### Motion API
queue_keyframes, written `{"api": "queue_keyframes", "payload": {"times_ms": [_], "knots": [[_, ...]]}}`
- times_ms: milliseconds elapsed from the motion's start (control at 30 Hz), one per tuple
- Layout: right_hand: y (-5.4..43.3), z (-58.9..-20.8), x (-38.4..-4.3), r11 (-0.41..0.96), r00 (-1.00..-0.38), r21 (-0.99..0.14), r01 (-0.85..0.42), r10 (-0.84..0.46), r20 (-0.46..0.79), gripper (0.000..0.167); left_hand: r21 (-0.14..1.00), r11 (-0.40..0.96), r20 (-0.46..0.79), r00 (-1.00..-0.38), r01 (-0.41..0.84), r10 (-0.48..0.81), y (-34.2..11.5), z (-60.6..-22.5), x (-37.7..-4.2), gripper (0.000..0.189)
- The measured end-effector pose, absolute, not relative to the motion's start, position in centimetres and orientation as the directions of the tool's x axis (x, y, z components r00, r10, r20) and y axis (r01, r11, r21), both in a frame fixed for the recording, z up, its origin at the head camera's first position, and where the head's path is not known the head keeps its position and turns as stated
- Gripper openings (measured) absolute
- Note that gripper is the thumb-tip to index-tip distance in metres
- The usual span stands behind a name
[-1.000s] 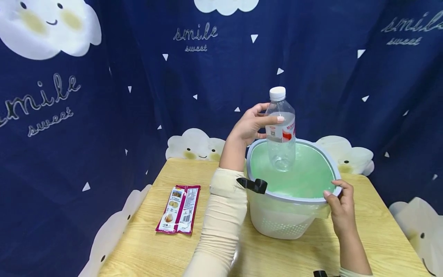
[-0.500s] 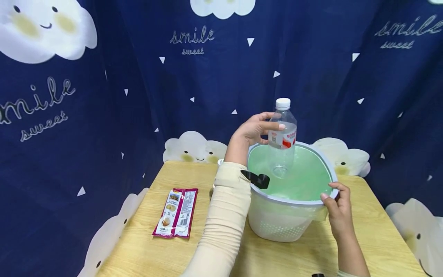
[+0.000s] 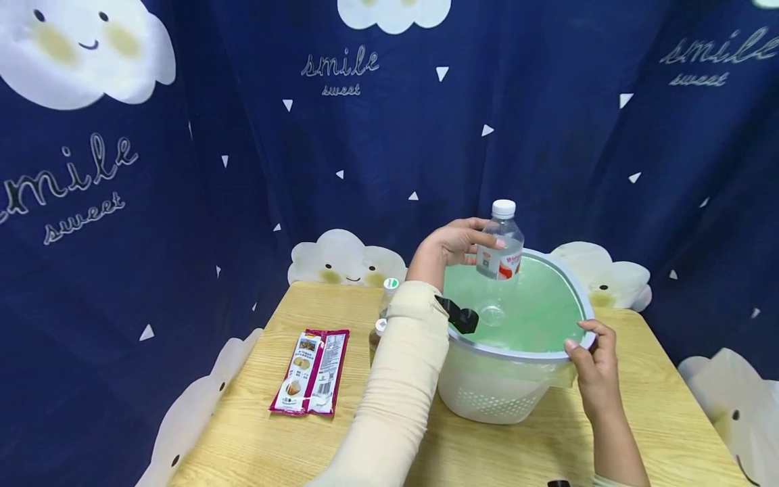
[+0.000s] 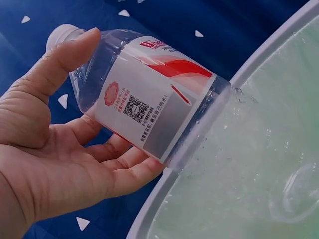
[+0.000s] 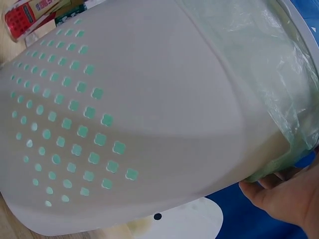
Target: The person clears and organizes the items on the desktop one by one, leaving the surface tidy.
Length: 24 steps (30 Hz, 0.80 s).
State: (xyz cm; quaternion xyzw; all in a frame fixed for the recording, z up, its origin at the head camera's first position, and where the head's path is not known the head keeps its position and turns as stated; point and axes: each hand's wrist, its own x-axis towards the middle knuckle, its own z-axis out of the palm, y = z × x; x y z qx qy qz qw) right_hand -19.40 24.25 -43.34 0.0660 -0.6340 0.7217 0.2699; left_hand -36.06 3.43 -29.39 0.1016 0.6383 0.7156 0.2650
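Note:
My left hand (image 3: pixel 456 243) grips a clear plastic bottle (image 3: pixel 502 260) with a white cap and a red-and-white label. The bottle stands upright over the opening of a white bin (image 3: pixel 487 402), its base inside the rim. In the left wrist view, thumb and fingers wrap the upper part of the bottle (image 4: pixel 159 94). A pale green plastic bag (image 3: pixel 535 304) lines the bin and folds over its edge. At the near right side of the rim, my right hand (image 3: pixel 599 365) holds the edge, pinching bag and rim. The right wrist view shows the perforated bin wall (image 5: pixel 174 99).
A purple-edged snack packet (image 3: pixel 310 372) lies on the wooden table (image 3: pixel 243 433) at left. Behind my left sleeve, a green-and-white-capped bottle (image 3: pixel 389 287) and a second bottle (image 3: pixel 379 331) are partly hidden. A red can (image 5: pixel 25 20) shows beside the bin.
The bottle and my left hand have moved down toward the bin, the bottle's base sinking below the rim. My right hand stays on the rim. Two bottles have come into view beside the left sleeve.

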Motion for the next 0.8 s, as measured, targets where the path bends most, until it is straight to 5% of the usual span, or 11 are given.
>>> {"api": "queue_keyframes", "payload": {"times_ms": [533, 800], "knots": [[24.1, -43.2, -19.0, -0.011, -0.85, -0.894, -0.448, 0.317, 0.421, 0.035, 0.955, 0.011, -0.262, -0.826, -0.296, 0.499, 3.8, -31.5, -36.1, 0.065], [24.2, -43.3, -19.1, -0.008, -0.854, -0.897, -0.443, 0.308, 0.419, 0.035, 0.972, 0.054, -0.228, -0.856, -0.229, 0.465, 3.5, -31.0, -35.8, 0.054]]}}
